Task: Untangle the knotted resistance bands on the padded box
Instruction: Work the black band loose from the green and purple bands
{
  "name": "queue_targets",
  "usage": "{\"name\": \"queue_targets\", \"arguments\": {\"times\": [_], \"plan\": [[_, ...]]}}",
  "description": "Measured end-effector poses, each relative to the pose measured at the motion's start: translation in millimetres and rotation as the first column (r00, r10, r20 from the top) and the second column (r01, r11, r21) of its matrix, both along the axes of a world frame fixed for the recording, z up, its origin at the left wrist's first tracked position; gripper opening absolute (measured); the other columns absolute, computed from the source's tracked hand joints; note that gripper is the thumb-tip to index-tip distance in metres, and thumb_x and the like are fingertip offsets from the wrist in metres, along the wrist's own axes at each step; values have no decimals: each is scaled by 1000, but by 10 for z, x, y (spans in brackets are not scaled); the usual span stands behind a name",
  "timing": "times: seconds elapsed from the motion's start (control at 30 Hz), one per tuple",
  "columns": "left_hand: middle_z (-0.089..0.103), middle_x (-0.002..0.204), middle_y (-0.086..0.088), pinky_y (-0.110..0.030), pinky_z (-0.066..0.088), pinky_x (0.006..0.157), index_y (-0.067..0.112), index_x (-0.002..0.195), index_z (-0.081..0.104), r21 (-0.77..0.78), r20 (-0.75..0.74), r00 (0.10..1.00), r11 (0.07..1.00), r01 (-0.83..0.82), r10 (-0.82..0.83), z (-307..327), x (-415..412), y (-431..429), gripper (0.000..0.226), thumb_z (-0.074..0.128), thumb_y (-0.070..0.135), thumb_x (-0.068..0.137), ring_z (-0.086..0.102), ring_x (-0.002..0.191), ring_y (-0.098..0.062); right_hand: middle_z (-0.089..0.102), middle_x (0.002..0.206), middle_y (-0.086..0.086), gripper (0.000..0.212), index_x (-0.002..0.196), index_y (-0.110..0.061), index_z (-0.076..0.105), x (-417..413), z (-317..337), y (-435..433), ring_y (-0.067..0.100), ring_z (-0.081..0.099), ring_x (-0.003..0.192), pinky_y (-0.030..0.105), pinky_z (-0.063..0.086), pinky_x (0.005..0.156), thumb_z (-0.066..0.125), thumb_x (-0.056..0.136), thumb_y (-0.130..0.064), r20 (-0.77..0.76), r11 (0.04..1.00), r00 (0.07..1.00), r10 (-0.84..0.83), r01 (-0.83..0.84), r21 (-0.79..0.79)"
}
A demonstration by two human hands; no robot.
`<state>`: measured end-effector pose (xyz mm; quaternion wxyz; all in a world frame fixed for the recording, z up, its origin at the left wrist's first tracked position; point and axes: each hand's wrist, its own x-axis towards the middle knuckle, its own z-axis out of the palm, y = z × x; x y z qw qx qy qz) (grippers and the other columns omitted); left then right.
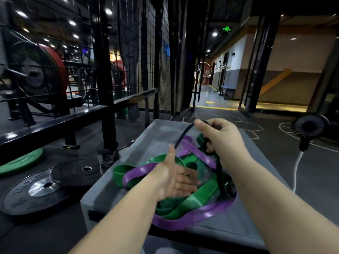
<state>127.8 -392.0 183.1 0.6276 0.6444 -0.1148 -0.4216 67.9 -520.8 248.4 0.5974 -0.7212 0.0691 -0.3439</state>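
Nearest me, the wide purple rubber band [183,221] and wide green rubber band [192,200] lie knotted on the grey padded box [247,226], the heap's long axis running away from me; my left hand [176,177] hovers over it, fingers spread, holding nothing; farther off, my right hand [218,136] grips the thin black band [219,173], raised; I judge the black one is being drawn free; next, the left should pin the heap.

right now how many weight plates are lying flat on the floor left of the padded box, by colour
green plate: 1
black plates: 2, the second one larger, with a silver hub
total: 3
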Motion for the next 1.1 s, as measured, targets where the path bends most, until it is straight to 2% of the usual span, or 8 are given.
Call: {"name": "queue_targets", "arguments": {"times": [0.17, 0.27, 0.37, 0.53, 0.77, 0.87, 0.97, 1.1], "plan": [[65, 110, -27, -43, 58, 74, -10, 126, 54, -266, -322, 928, 959, 102, -188, -49, -89, -194, 117, 16, 88, 76, 69, 88, -37, 46, 59, 11, 31, 69, -14, 50, -183, -291, 82, 18, 38, 39, 23, 34, 41, 67, 89, -30, 74, 980, 988, 136, -145, 135], [65, 97, -24, -53, 54, 77, -3, 110, 53, -303, -351, 909, 946, 116, -224, -117, -220, -243, 73, 57, 57, 69, 69, 80, -40, 50, 65, 17, 30, 69, -12, 49, -358, -460, 88, 19, 41, 42, 23, 33, 41, 70, 87, -25, 116, 945, 972, 204, -226, 236], [59, 80, -17, -65, 45, 84, 2, 89, 59, -359, -412, 892, 933, 29, -187, -240, -331, -272, 38, 53, 38, 80, 66, 71, -41, 53, 59, 11, 32, 67, -9, 50, -531, -611, 89, 19, 43, 42, 22, 37, 41, 76, 77, -23, 104, 912, 955, 279, -298, 282], [47, 46, -11, -29, 48, 56, 3, 74, 56, -335, -508, 854, 888, -315, 111, -361, -459, -408, 14, 48, 10, 84, 48, 40, -21, 55, 55, 14, 14, 61, -11, 60, -718, -902, 65, 22, 54, 46, 26, 47, 47, 71, 69, -15, 97, 854, 932, 349, -359, 376], [49, 61, -12, -34, 46, 56, -1, 74, 53, -194, -285, 867, 862, -469, 408, -376, -451, -330, 17, 44, -4, 89, 48, 52, -24, 51, 49, 4, 39, 43, -13, 56, -839, -1202, -113, 14, 48, 52, 23, 40, 61, 76, 75, -24, -1, 961, 999, 47, -45, 272], [39, 61, -8, -28, 34, 56, 7, 62, 47, -141, -41, 877, 866, -479, 479, -345, -442, -279, 27, 47, -11, 82, 38, 53, -20, 47, 53, 0, 38, 57, -16, 56, -809, -1282, -323, 17, 41, 56, 30, 37, 67, 70, 84, -39, -320, 895, 945, -63, 195, 400], [43, 71, -10, -34, 34, 67, 11, 72, 46, -139, 187, 904, 922, -362, 383, -284, -679, -248, 19, 55, 1, 58, 41, 63, -22, 57, 69, 7, 60, 77, -9, 59, -720, -1309, -333, 23, 53, 65, 31, 46, 67, 54, 83, -68, -590, 842, 767, 253, 126, 525], [50, 84, -2, -31, 39, 70, 22, 84, 44, 98, 514, 858, 992, -84, 22, -268, -946, -198, 25, 55, 17, 62, 48, 81, -18, 64, 76, 11, 80, 95, -2, 66, -513, -1240, -236, 26, 66, 65, 34, 53, 66, 52, 76, -78, -424, 605, 641, 639, -80, 792]]}}
